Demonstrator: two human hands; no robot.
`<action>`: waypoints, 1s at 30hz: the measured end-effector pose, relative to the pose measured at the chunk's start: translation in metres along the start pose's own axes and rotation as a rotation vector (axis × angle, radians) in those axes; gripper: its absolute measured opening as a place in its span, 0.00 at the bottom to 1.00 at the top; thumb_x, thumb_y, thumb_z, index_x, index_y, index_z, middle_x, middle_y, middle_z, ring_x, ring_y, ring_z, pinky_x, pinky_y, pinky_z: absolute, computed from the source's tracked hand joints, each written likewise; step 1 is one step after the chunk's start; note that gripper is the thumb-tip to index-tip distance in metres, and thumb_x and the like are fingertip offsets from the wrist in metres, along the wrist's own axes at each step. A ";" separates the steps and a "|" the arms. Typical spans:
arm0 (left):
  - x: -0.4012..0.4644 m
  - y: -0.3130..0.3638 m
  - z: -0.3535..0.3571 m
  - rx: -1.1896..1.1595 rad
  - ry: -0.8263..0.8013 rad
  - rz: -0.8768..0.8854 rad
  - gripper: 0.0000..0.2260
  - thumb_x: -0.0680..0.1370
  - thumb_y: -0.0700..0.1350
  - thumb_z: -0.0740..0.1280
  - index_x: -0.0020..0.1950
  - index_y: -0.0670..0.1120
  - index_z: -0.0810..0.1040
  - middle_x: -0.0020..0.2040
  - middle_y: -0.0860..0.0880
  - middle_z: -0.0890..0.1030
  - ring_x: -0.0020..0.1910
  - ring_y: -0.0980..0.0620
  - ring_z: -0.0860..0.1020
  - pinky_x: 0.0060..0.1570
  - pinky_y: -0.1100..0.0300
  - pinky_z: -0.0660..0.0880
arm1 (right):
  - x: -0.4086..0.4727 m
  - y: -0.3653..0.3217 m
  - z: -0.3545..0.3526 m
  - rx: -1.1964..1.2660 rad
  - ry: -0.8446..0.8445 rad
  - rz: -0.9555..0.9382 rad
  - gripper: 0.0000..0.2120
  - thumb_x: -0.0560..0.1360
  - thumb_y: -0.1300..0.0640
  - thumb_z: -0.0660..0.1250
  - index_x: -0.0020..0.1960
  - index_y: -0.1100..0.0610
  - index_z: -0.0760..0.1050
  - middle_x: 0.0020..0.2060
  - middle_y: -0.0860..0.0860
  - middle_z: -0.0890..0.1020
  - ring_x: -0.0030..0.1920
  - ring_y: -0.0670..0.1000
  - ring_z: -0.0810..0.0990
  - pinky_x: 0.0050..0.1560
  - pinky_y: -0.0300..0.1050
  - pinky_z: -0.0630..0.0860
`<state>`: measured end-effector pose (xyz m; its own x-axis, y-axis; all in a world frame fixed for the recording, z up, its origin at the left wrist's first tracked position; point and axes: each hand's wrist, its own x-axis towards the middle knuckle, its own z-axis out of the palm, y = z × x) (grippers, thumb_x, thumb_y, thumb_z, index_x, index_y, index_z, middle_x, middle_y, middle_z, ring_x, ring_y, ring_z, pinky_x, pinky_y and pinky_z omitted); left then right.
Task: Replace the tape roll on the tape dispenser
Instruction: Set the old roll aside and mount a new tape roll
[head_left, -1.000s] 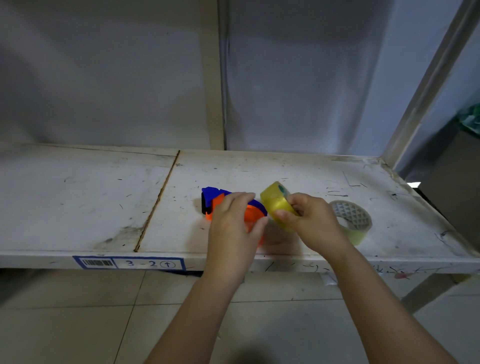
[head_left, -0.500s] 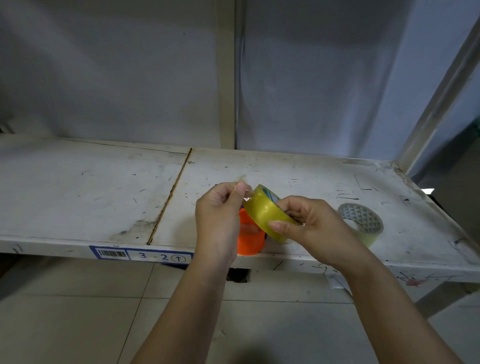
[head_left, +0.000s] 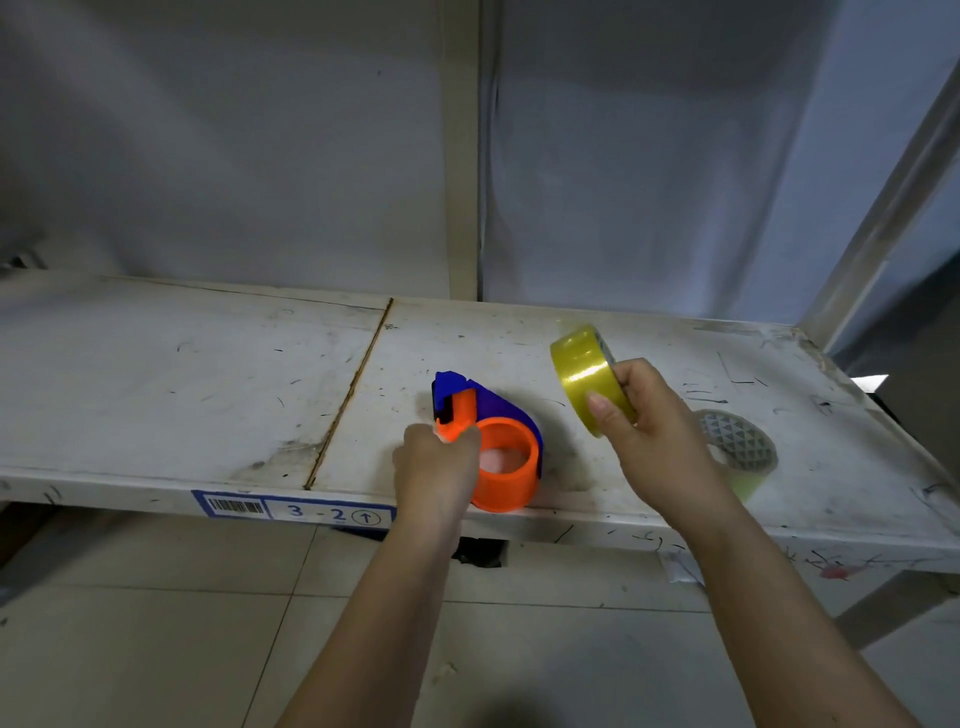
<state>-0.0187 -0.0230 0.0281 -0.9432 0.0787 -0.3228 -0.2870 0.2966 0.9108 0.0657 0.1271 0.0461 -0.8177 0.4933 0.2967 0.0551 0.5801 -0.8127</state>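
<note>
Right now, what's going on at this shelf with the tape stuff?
A person is swapping tape on a dispenser. Their left hand grips the orange and blue tape dispenser, which sits near the front edge of the white shelf with its orange hub empty. Their right hand holds a yellowish clear tape roll up in the air, not yet on the hub. A nearly used-up roll lies on the shelf behind that hand.

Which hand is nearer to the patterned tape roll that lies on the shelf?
The right hand. It holds the yellow tape roll just left of the patterned tape roll, partly covering it. The left hand is farther left, on the orange dispenser.
</note>
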 end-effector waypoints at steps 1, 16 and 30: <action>0.003 -0.006 0.003 0.053 0.012 -0.030 0.23 0.76 0.51 0.64 0.68 0.44 0.66 0.63 0.43 0.71 0.52 0.48 0.70 0.47 0.53 0.68 | 0.000 0.001 0.005 -0.046 0.023 0.004 0.06 0.78 0.54 0.60 0.51 0.57 0.68 0.40 0.50 0.77 0.40 0.50 0.75 0.37 0.42 0.70; 0.012 -0.007 0.016 -0.096 -0.133 0.013 0.16 0.80 0.51 0.56 0.67 0.53 0.66 0.63 0.46 0.72 0.58 0.40 0.73 0.54 0.39 0.76 | -0.005 0.012 0.060 -0.015 0.109 0.118 0.08 0.79 0.53 0.57 0.48 0.58 0.62 0.34 0.47 0.72 0.35 0.48 0.72 0.33 0.45 0.69; 0.012 0.002 -0.021 -0.888 -0.253 -0.345 0.05 0.79 0.36 0.59 0.51 0.40 0.75 0.45 0.41 0.80 0.44 0.45 0.80 0.48 0.42 0.76 | -0.003 -0.007 0.024 0.302 0.088 0.008 0.02 0.79 0.55 0.60 0.49 0.52 0.69 0.47 0.56 0.81 0.49 0.53 0.83 0.46 0.55 0.81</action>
<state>-0.0342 -0.0419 0.0315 -0.7501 0.3545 -0.5583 -0.6589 -0.4725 0.5853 0.0533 0.1057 0.0392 -0.7647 0.5588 0.3210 -0.1221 0.3635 -0.9236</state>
